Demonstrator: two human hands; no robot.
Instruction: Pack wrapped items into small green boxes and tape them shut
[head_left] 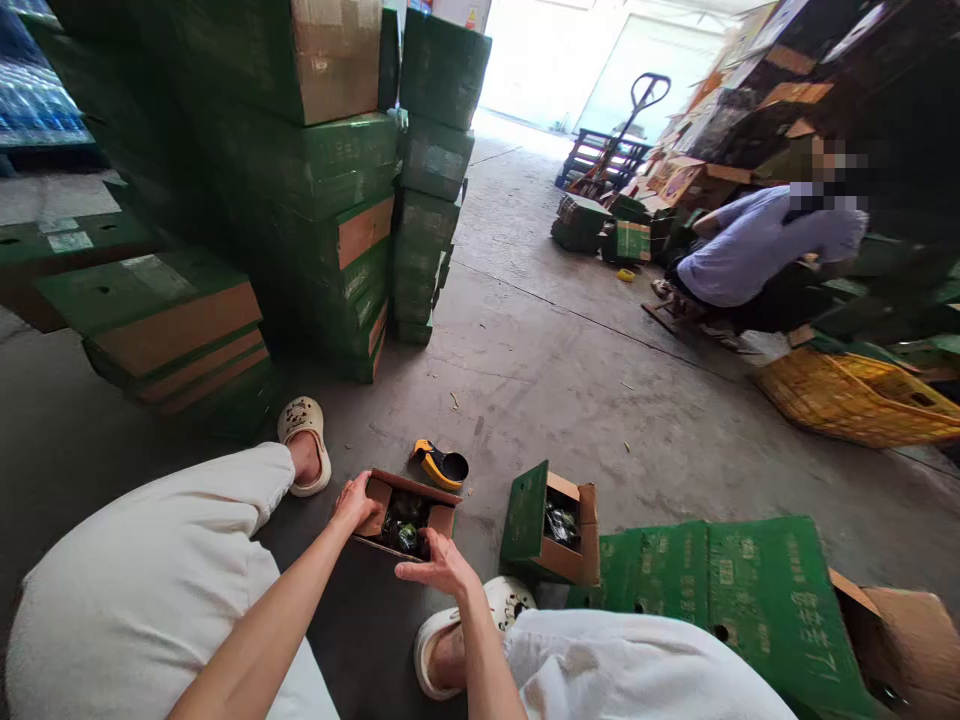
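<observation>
Between my feet an open cardboard box (441,520) sits on the floor, its end flaps folded up. Dark, shiny plastic-wrapped contents (406,536) with a bit of green show inside; their kind I cannot make out. My left hand (357,506) grips the box's left end, thumb over the flap. At the near right corner is my right hand (444,568), fingers apart, close to the rim. Just beyond the box lies a yellow-and-black tape dispenser (436,466). To the right stands a second open green box (523,515) with similar dark wrapped contents.
Green cartons (765,590) lie at my right knee. Tall stacks of green boxes (349,170) rise at the left, with lower boxes (180,330) beside them. A crouching person (750,245), a yellow basket (847,400) and a pallet jack (619,135) are farther off.
</observation>
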